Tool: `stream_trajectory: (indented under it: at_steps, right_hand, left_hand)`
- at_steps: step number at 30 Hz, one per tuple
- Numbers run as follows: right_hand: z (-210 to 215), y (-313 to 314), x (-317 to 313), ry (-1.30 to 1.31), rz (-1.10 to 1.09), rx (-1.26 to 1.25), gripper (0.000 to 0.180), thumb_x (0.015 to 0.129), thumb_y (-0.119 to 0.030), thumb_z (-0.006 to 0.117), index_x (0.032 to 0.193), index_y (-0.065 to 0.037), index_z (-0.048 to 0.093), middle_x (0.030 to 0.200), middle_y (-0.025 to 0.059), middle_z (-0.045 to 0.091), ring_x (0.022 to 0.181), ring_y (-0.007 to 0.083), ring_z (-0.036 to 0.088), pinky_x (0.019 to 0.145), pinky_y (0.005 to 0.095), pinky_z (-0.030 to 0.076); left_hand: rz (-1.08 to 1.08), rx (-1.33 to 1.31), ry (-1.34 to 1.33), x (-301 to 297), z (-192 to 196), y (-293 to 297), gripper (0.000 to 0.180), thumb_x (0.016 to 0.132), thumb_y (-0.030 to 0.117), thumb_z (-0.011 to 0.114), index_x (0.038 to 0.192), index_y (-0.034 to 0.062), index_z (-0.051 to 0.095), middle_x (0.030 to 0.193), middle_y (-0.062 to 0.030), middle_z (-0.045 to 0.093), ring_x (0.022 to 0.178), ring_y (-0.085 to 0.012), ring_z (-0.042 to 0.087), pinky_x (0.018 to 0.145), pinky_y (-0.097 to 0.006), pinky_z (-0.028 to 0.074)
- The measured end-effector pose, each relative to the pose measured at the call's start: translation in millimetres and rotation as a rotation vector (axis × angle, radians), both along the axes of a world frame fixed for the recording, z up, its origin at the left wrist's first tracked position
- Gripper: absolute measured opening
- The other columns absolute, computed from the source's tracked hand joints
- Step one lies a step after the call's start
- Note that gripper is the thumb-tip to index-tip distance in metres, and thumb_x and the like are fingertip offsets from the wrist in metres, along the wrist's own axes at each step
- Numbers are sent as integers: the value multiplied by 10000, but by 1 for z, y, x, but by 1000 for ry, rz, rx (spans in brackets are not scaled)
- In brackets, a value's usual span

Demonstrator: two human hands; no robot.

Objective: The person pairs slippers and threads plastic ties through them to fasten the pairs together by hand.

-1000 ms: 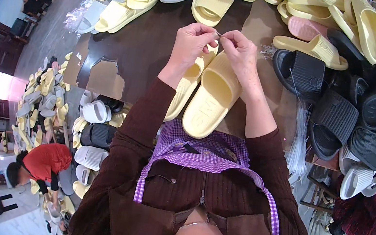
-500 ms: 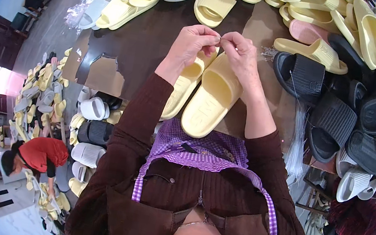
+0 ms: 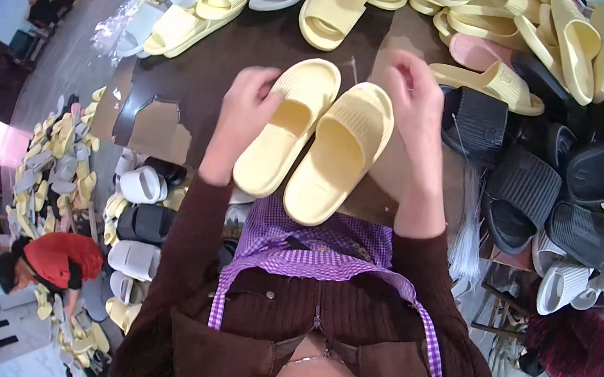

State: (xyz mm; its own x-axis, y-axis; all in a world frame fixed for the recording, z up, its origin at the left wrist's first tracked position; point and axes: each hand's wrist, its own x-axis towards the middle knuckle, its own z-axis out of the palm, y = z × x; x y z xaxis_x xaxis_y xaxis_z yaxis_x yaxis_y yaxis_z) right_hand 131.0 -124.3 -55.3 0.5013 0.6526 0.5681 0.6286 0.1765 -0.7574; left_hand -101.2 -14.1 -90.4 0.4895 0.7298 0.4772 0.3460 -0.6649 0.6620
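Two pale yellow slide slippers lie side by side in front of me, toes away from me, with ribbed straps. A thin pale strand (image 3: 353, 67) stands up between their toe ends. My left hand (image 3: 244, 112) is at the outer edge of the left slipper (image 3: 269, 158), fingers bent and blurred, the tips at its strap; whether they grip it I cannot tell. Just off the toe of the right slipper (image 3: 324, 184), my right hand (image 3: 416, 104) is raised with curled, smeared fingers. Anything in it is too blurred to make out.
The brown-covered table (image 3: 201, 78) carries yellow and grey slides along its far edge. Black slides (image 3: 520, 193) pile up at the right, beside a hanging bundle of clear strands (image 3: 469, 239). A person in red (image 3: 61, 259) bends over slippers at lower left; another person (image 3: 573, 346) is at lower right.
My hands, pinched together over the slippers' toe ends before, have come apart, the left moving down beside the left slipper and the right outward. The slippers' toe ends are now uncovered.
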Motion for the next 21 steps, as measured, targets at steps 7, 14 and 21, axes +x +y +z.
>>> stream_trajectory:
  at_steps: [7, 14, 21]
  right_hand:
    - [-10, -124, -26, 87, 449, -779, 268, 873, -205, 601, 1090, -54, 648, 874, 120, 689, 757, 199, 670, 690, 326, 533]
    - [-69, -136, -84, 689, 233, -377, 375, 883, -216, 599, 1182, -3, 524, 866, 71, 627, 715, 129, 597, 630, 258, 518]
    - [-59, -113, -80, 1407, 356, -221, 365, 833, -188, 635, 1130, -3, 532, 857, 52, 604, 704, 122, 564, 578, 280, 497]
  left_hand:
    - [24, -471, 218, -75, -44, -52, 627, 775, 79, 687, 1331, -47, 425, 823, -58, 558, 746, -143, 538, 700, -284, 481]
    - [-17, -799, -150, -60, -33, -92, 620, 764, 15, 611, 1334, -97, 397, 971, -96, 584, 864, -155, 586, 759, -279, 491]
    - [-308, -1400, -685, -37, -22, -89, 451, 782, 16, 553, 1211, -84, 460, 1082, -127, 585, 917, -198, 583, 825, -294, 470]
